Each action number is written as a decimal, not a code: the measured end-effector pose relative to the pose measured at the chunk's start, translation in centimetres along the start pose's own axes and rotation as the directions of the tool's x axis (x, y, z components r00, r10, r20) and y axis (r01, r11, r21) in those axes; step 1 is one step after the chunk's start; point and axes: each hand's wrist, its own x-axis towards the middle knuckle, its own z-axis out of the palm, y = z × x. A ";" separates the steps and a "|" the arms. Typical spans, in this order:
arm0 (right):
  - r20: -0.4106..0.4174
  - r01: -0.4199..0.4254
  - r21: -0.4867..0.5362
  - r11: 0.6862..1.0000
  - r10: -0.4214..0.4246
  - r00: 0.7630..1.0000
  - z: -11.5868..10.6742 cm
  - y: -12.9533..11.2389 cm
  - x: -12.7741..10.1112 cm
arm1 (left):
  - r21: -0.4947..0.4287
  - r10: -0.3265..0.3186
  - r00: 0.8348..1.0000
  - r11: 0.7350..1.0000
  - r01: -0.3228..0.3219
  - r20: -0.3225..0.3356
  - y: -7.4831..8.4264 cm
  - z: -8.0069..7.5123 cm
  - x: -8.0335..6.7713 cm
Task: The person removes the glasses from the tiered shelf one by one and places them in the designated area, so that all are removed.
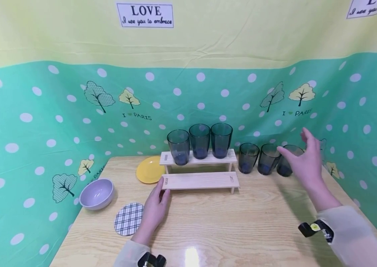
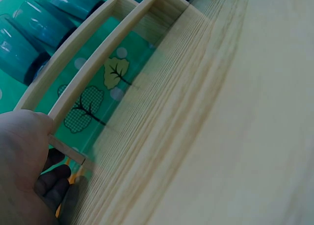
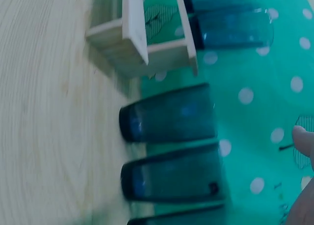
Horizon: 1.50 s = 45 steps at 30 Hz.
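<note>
At the left end of a two-tier wooden rack [image 1: 202,180], my left hand [image 1: 155,207] grips the lower shelf. In the left wrist view the thumb lies over the shelf's end and the other fingers curl near the rack's leg. Three dark blue-grey glass tumblers [image 1: 200,141] stand upright on the upper shelf. On the table right of the rack, three more tumblers [image 1: 248,158] stand in a row. My right hand [image 1: 305,159] is raised at the rightmost tumbler [image 1: 284,167], overlapping it in the head view, thumb and fingers spread and holding nothing.
A yellow plate [image 1: 150,170] lies left of the rack, partly behind it. A lilac bowl [image 1: 97,194] stands at the table's left edge, and a checked round coaster [image 1: 126,219] lies beside my left wrist. Green dotted cloth [image 1: 208,100] hangs close behind the table and along both sides.
</note>
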 end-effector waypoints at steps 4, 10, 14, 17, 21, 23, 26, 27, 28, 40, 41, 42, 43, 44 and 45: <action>0.027 0.035 0.037 0.999 -0.036 0.999 0.9 -1.6 -0.2 | 0.001 0.010 1.000 1.000 -0.010 -0.001 0.0 0.0 0.1; 0.078 0.090 0.093 0.992 -0.097 0.992 2.5 -3.5 -0.4 | 0.004 0.027 0.999 1.000 -0.026 -0.017 -0.1 0.1 0.0; 0.107 0.110 0.117 0.987 -0.123 0.987 3.7 -5.0 -0.5 | 0.008 0.026 0.999 1.000 -0.026 -0.025 -0.1 0.2 0.0; 0.122 0.129 0.125 0.984 -0.144 0.982 4.6 -6.0 -0.5 | 0.012 0.021 0.999 1.000 -0.020 -0.024 -0.1 0.1 0.0; 0.148 0.159 0.147 0.976 -0.181 0.972 5.9 -6.9 -0.4 | 0.014 0.021 1.000 1.000 -0.021 -0.021 0.0 0.1 0.0; 0.164 0.167 0.174 0.970 -0.196 0.967 6.6 -7.2 -0.4 | 0.015 0.025 0.999 1.000 -0.025 -0.021 -0.1 0.0 0.1; 0.183 0.162 0.214 0.963 -0.203 0.962 7.6 -7.4 -0.3 | 0.019 0.030 0.999 0.999 -0.030 -0.022 -0.1 0.1 0.1; 0.189 0.156 0.231 0.960 -0.202 0.961 7.9 -7.5 -0.3 | 0.020 0.031 0.999 0.999 -0.031 -0.022 -0.1 0.1 0.1; 0.198 0.149 0.243 0.959 -0.200 0.960 8.2 -7.5 -0.2 | 0.022 0.030 0.999 0.999 -0.029 -0.022 -0.2 0.1 0.1; 0.273 0.098 0.291 0.952 -0.181 0.945 11.2 -8.6 0.3 | 0.018 0.016 0.999 1.000 -0.015 -0.029 -0.1 0.2 -0.1; 0.276 0.091 0.292 0.952 -0.175 0.945 11.5 -8.7 0.3 | 0.016 0.018 0.999 1.000 -0.017 -0.029 -0.1 0.2 -0.1; 0.280 0.084 0.291 0.953 -0.168 0.945 11.7 -8.8 0.4 | 0.016 0.021 0.999 1.000 -0.021 -0.029 -0.1 0.2 -0.1; 0.284 0.076 0.292 0.953 -0.162 0.945 11.9 -8.9 0.4 | 0.017 0.024 0.999 1.000 -0.024 -0.030 -0.1 0.2 -0.1; 0.290 0.069 0.293 0.954 -0.157 0.944 12.1 -9.0 0.5 | 0.017 0.026 0.999 1.000 -0.026 -0.029 -0.1 0.2 0.0; 0.296 0.062 0.292 0.954 -0.151 0.943 12.2 -9.0 0.5 | 0.017 0.026 0.999 1.000 -0.026 -0.028 -0.1 0.1 0.0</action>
